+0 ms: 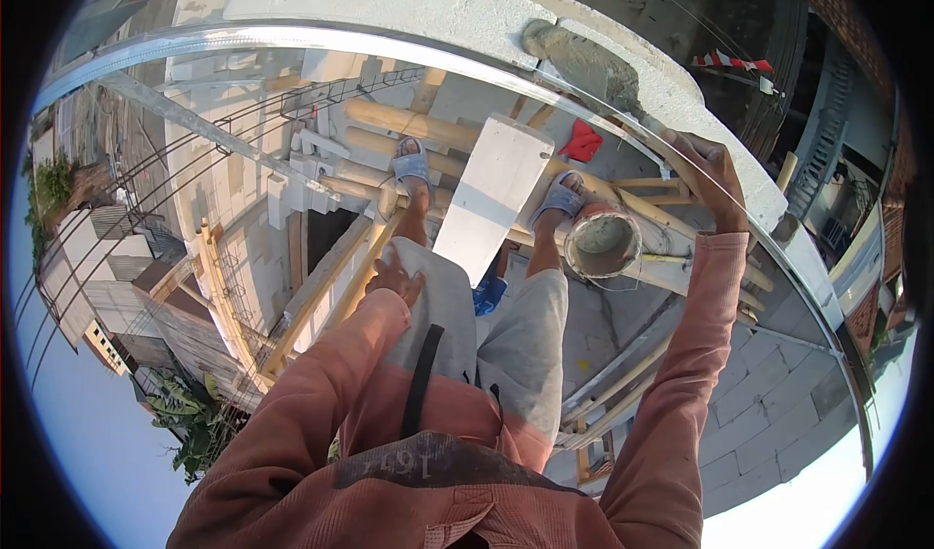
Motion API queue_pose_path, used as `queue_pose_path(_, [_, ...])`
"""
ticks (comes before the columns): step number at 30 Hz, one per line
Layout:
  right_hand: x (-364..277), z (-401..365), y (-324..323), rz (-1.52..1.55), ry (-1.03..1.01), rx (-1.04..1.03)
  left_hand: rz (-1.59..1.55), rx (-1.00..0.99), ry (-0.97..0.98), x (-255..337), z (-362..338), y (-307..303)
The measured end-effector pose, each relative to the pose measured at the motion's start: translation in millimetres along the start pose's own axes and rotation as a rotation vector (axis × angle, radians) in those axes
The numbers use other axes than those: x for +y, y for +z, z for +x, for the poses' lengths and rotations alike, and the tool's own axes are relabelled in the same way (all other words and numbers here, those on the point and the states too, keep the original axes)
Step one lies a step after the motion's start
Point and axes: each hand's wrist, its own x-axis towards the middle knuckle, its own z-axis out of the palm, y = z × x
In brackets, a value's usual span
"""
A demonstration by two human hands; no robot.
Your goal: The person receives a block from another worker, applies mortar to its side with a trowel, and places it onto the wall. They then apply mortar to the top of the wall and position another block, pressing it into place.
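My left hand [394, 278] rests on the knee of my grey shorts with its fingers spread, holding nothing. Out to the right, my right hand [708, 174] is closed on a long metal straightedge [292, 39]. It looks curved in this wide view and runs along the wall of pale blocks [409, 4]. A patch of wet-looking grey mortar [589, 62] lies on the wall beyond the straightedge. Between my legs is a large white block [491, 194]. A bucket [603, 244] with grey mortar in it is beside my right foot.
My sandalled feet are on or beside wooden poles [413, 121] high above a floor. A red cloth [581, 141] lies near the right foot. Thin steel rebar [209, 130] crosses the left side. Block walls [769, 393] and a dark opening [331, 236] show below.
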Motion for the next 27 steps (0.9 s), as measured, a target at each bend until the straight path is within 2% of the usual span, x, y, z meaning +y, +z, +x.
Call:
queue_pose_path(4, [36,-20,3,0.15,-0.047,0.077,-0.006,-0.017,-0.001,3,-3,-5])
queue_pose_path(7, [29,-37,20,0.189,0.001,0.144,0.006,0.009,0.02,1,0,-2])
queue_pose_path(9, [30,-26,30,0.205,-0.085,0.12,0.017,0.013,0.03,0,-2,-1])
queue_pose_path(12, [-2,-2,36,0.206,-0.181,0.064,0.021,0.001,0.037,2,-5,-6])
queue_pose_path(13, [0,16,36,0.083,-0.186,0.075,0.021,-0.007,0.038,1,-2,-5])
queue_pose_path(16, [-4,26,35,0.07,-0.246,0.148,0.029,0.008,0.043,0,-2,-4])
queue_pose_path(19, [18,11,38,0.126,-0.133,0.198,0.034,-0.001,0.029,0,-3,-4])
queue_pose_path(23, [63,-41,58,0.507,-0.055,0.312,0.089,0.031,0.035,-1,11,2])
queue_pose_path(27, [152,-119,100,0.76,0.157,0.349,0.131,0.071,0.045,4,10,3])
